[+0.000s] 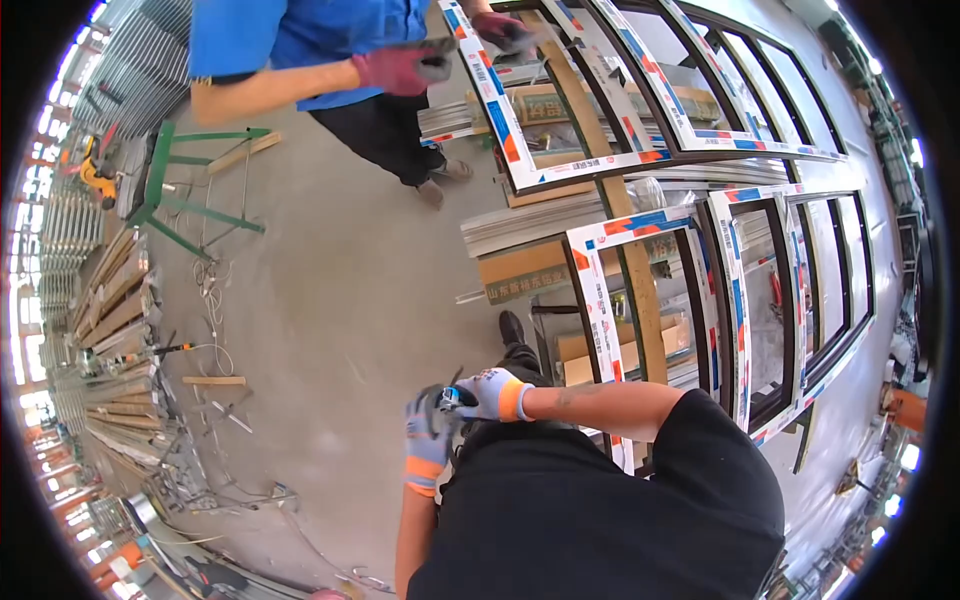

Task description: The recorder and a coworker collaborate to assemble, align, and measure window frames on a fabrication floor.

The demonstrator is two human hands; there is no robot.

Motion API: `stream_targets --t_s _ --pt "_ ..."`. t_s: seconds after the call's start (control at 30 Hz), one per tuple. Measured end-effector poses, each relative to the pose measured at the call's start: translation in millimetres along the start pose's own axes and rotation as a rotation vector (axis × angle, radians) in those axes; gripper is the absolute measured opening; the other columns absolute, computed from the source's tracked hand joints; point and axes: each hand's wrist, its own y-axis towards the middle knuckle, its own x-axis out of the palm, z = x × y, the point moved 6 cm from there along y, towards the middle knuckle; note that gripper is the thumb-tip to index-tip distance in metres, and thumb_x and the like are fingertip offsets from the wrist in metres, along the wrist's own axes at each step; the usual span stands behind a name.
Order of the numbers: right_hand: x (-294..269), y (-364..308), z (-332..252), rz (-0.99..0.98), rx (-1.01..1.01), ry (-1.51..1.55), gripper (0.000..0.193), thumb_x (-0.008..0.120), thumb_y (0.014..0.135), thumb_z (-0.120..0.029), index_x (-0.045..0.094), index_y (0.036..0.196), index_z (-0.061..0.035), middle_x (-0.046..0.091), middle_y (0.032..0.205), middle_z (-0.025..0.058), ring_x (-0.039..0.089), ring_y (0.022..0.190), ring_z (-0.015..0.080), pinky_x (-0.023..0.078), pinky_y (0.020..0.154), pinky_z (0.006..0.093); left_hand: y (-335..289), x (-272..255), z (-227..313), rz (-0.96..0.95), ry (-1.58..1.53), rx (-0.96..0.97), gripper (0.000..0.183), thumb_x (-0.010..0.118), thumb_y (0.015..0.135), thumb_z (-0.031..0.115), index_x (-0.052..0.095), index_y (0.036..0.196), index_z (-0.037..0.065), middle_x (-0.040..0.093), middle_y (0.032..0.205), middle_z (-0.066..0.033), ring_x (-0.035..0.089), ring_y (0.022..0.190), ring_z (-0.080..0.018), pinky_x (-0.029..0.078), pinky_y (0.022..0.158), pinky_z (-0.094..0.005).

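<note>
In front of my body my two gloved hands meet around a small blue-and-silver object (449, 398), whose kind I cannot make out. My left hand (427, 440), in a grey glove with an orange cuff band, is closed on its left side. From the right my right hand (493, 394), gloved alike, has its fingers closed at the same object. Just to the right of my hands stands a window frame (603, 318) with dark profiles under printed white, blue and orange protective film.
More film-covered frames (740, 290) line the right side, resting on a wooden beam (640, 300). A co-worker's red-gloved hand (405, 68) is beside the far frame (500, 120). Cardboard boxes (522, 270) sit below. A green stand (160, 170), wood strips (115, 290) and cables are left.
</note>
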Motion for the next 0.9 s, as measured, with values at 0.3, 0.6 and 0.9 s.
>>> stream_targets --t_s 0.3,0.6,0.9 --pt "6 16 82 -0.082 0.124 0.806 0.042 0.062 0.096 -0.043 0.071 0.103 -0.0019 0.071 0.084 0.0067 0.057 0.079 0.0081 0.049 0.076 0.0309 79 60 54 -0.438 0.572 -0.044 0.084 0.082 0.072 0.028 0.043 0.140 -0.001 0.055 0.124 -0.0212 0.054 0.117 -0.0378 0.047 0.098 -0.0427" --pt "-48 6 74 0.183 0.021 0.434 0.040 0.073 0.087 -0.032 0.065 0.112 -0.0016 0.071 0.104 0.0160 0.068 0.095 0.0282 0.051 0.086 0.0370 88 64 50 -0.444 0.321 -0.036 0.085 0.074 0.072 0.023 0.038 0.145 -0.001 0.056 0.122 -0.0224 0.058 0.112 -0.0401 0.049 0.096 -0.0440" --pt "-67 6 98 0.075 0.033 0.443 0.033 0.075 0.082 -0.028 0.067 0.104 -0.0043 0.072 0.096 0.0157 0.068 0.092 0.0336 0.053 0.083 0.0396 94 96 52 -0.483 0.267 -0.054 0.085 0.072 0.074 0.022 0.035 0.147 -0.001 0.055 0.128 -0.0237 0.057 0.115 -0.0407 0.048 0.098 -0.0435"
